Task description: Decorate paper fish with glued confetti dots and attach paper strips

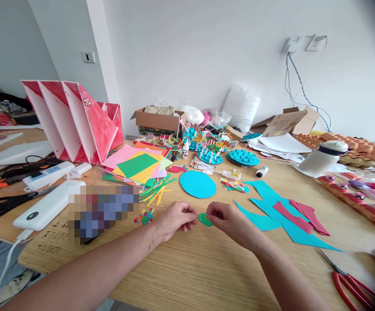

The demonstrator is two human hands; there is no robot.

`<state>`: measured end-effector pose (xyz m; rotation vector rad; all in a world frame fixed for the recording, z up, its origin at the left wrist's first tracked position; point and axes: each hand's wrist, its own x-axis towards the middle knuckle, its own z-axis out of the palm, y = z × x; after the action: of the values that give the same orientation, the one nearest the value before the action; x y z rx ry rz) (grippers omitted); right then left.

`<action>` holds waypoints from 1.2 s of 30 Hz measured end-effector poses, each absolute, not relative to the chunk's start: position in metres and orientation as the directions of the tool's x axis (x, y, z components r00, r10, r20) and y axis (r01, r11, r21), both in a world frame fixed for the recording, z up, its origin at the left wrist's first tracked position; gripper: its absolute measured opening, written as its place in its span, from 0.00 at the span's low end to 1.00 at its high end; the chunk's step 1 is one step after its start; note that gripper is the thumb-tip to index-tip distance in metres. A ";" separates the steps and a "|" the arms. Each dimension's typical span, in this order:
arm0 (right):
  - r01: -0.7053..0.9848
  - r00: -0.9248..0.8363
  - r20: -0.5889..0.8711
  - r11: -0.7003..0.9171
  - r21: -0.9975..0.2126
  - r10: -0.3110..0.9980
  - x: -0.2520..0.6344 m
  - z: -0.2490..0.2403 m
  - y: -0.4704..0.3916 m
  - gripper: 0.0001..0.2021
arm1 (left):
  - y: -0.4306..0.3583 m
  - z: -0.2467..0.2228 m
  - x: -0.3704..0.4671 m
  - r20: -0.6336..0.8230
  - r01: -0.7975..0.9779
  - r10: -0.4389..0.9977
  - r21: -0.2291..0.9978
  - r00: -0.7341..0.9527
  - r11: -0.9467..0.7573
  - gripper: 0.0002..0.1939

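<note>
Near the table's front, a small green paper piece (204, 219) lies between my two hands. My right hand (219, 214) pinches its right side, with fingers closed. My left hand (182, 217) is at its left edge, thumb and fingertips pressed together; whether anything is between them is too small to tell. Just beyond my hands lies a blue paper circle (198, 184). A small colourful paper fish (144, 217) is left of my left hand. Blue paper offcuts (265, 220) and red paper pieces (293, 217) lie to the right.
Red-handled scissors (352, 285) lie at the front right. Coloured paper sheets (138, 166), paper strips (157, 190), glue bottles (231, 174) and a white power bank (49, 205) are around. A white cup (325, 159) lies right; a red-and-white rack (74, 121) stands left.
</note>
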<state>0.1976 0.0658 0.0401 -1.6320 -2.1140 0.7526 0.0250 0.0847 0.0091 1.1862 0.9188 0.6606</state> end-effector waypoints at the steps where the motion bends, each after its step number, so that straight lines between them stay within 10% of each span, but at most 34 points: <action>1: 0.784 -0.278 -0.033 0.207 -0.585 0.960 0.202 0.043 0.068 0.06 | 0.086 0.008 0.024 -0.247 0.018 0.835 0.962 0.491 0.274 0.11; 16: 0.918 -0.382 -0.217 0.343 -0.197 0.898 0.199 0.041 0.097 0.07 | 0.092 0.005 0.022 -0.237 0.022 0.851 0.966 0.468 0.257 0.07; 36: 0.946 -0.314 -0.256 0.323 -0.009 0.914 0.193 0.029 0.109 0.09 | 0.092 0.007 0.022 -0.225 0.047 0.849 0.972 0.478 0.231 0.05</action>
<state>0.1934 0.1089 0.0289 -1.9398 -2.7142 0.2657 0.0223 0.0917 0.0071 1.2237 0.9319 0.6778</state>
